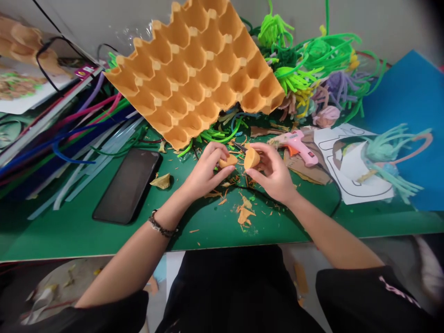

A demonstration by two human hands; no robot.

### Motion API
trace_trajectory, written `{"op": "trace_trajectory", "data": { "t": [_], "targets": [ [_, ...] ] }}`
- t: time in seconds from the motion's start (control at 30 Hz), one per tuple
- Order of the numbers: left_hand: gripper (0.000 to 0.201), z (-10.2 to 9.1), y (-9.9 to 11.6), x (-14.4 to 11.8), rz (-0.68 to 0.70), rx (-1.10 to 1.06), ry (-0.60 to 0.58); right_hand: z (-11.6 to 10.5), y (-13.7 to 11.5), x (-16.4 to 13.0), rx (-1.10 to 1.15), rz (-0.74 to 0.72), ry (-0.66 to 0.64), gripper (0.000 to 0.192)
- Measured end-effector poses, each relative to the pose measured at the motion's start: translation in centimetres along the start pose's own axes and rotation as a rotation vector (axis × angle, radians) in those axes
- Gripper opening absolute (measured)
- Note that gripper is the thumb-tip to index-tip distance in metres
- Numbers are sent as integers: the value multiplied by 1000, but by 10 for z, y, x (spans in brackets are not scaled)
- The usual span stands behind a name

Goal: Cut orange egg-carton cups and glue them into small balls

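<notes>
Between the thumb and fingers of my left hand [210, 169] is a small orange cardboard cup [228, 161], cut from an egg tray. A second cardboard cup [252, 158] sits in my right hand [272, 169], gripped by thumb and fingers, with its pale cut face turned left. The two cups are close together but apart. Dark pointed blades [239, 147], seemingly of scissors, show just behind the cups; their handles are hidden. Orange cardboard scraps [245, 213] litter the green table below my hands. The large orange egg tray [208, 55], with a torn lower edge, leans behind them.
A black phone [127, 185] and a cardboard scrap [161, 181] lie left of my hands. On the right are a pink glue gun [301, 147], a paper template [374, 192] and a blue sheet [402, 106]. Coloured pipe cleaners [312, 60] are heaped at the back.
</notes>
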State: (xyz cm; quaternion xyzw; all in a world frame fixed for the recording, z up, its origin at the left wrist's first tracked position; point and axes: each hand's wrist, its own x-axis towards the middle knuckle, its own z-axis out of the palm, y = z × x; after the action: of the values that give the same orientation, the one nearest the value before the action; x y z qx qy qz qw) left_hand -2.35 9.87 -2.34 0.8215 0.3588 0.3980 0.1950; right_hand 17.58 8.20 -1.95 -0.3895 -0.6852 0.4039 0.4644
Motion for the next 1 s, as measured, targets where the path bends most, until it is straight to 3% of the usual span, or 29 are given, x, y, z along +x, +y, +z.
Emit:
{"op": "trace_trajectory", "data": {
  "t": [0.2, 0.3, 0.5, 0.7, 0.83, 1.0],
  "targets": [
    [9, 2, 4, -4, 14, -29, -80, 1, -3, -1, -60, -23, -75, 43],
    [24, 5, 4, -5, 81, -46, -77, 0, -7, 0, -149, -61, -113, 42],
    [49, 9, 3, -8, -75, -157, 15, 3, -9, -3, -13, -6, -139, 42],
    [42, 7, 4, -9, -6, -350, 15, 8, -8, -7, 103, 60, -64, 46],
    [39, 6, 6, -6, 62, -309, 62, 7, -8, -7, 102, 64, -89, 41],
    [38, 3, 10, -4, 18, -221, 23, 5, -8, -6, 127, 38, -105, 39]
  ]
}}
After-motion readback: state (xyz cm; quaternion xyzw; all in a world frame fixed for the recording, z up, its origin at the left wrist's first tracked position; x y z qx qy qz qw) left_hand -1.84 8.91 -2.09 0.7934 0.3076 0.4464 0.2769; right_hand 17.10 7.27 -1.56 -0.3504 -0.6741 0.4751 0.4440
